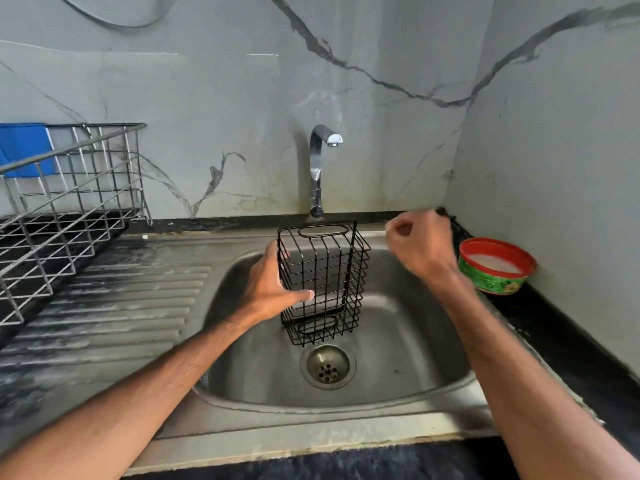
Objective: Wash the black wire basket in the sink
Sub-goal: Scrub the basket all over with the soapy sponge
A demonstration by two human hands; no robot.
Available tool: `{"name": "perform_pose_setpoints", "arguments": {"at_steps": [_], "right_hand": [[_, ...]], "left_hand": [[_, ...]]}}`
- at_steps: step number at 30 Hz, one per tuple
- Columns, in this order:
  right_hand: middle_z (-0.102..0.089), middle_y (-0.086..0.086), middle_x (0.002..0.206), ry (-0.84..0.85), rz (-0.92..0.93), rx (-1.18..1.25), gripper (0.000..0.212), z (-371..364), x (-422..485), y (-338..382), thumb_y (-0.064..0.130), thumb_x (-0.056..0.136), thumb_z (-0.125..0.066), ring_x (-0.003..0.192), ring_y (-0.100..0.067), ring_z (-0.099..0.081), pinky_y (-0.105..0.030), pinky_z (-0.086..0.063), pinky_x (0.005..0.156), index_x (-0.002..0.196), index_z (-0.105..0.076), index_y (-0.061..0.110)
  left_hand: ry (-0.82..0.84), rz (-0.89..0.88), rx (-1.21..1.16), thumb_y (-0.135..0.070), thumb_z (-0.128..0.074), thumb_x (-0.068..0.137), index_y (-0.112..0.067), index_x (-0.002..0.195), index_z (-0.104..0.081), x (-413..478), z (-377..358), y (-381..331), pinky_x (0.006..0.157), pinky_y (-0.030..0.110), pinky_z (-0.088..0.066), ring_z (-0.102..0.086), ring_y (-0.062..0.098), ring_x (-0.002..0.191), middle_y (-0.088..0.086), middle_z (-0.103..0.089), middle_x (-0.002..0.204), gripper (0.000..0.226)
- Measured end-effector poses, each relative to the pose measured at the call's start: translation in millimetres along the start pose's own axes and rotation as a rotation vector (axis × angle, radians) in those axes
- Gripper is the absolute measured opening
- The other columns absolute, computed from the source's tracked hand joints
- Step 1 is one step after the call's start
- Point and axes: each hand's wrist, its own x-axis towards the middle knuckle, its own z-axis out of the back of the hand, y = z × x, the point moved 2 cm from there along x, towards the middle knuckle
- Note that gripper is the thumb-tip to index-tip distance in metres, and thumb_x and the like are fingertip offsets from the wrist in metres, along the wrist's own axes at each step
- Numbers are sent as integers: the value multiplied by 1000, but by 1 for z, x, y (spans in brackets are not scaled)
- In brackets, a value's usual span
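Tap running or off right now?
Off: no water stream falls from the faucet spout to the black wire basket that the left hand holds upright in the sink.

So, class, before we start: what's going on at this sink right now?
A person stands at the sink. Their left hand grips the black wire basket by its side, holding it upright in the basin near the drain. The right hand is raised beside it, fingers curled, with nothing visible in it. No water runs from the tap, so washing likely hasn't begun.
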Motion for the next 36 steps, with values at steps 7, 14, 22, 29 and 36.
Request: {"name": "perform_pose_setpoints", "arguments": {"at_steps": [7, 14, 22, 29, 36], "right_hand": [[-58, -31, 127, -84, -368, -432, 45, 73, 33, -65, 15, 86, -69, 118, -47, -58, -44, -50, 96, 124, -56, -6], [-57, -26, 134, 178, -420, -548, 68, 75, 36, -110, 38, 81, -80, 121, -44, -57, -43, -50, 95, 131, -54, 0], [-54, -22, 133, 224, -359, -613, 54, 70, 42, -104, 26, 89, -72, 123, -41, -55, -44, -47, 95, 132, -50, 2], [-58, -19, 131, 256, -387, -592, 56, 72, 43, -100, 28, 87, -76, 118, -37, -59, -40, -48, 85, 131, -52, 3], [-68, -21, 107, 167, -322, -492, 29, 85, 50, -103, 24, 79, -76, 100, -41, -66, -35, -48, 72, 98, -63, 6]], "left_hand": [[47, -17, -55, -44, -100, 57, -16, 157, -27, -3, -16, -4, 110, 50, -49, -48, 28, 140, 9, -52, 151, 127], [35, -27, -89, -40, -100, 58, -16, 148, -39, 1, -17, 4, 105, 48, -53, -52, 26, 135, 6, -56, 144, 111], [44, -56, -99, -34, -102, 56, -16, 151, -37, 0, -19, 5, 105, 49, -53, -53, 28, 134, 8, -56, 144, 116], [60, -45, -93, -35, -101, 56, -13, 153, -33, 1, -18, 5, 107, 50, -52, -52, 28, 136, 9, -53, 148, 121], [62, -41, -72, -35, -101, 56, -14, 154, -32, 1, -18, 5, 105, 51, -53, -53, 28, 134, 9, -53, 147, 122]]}}
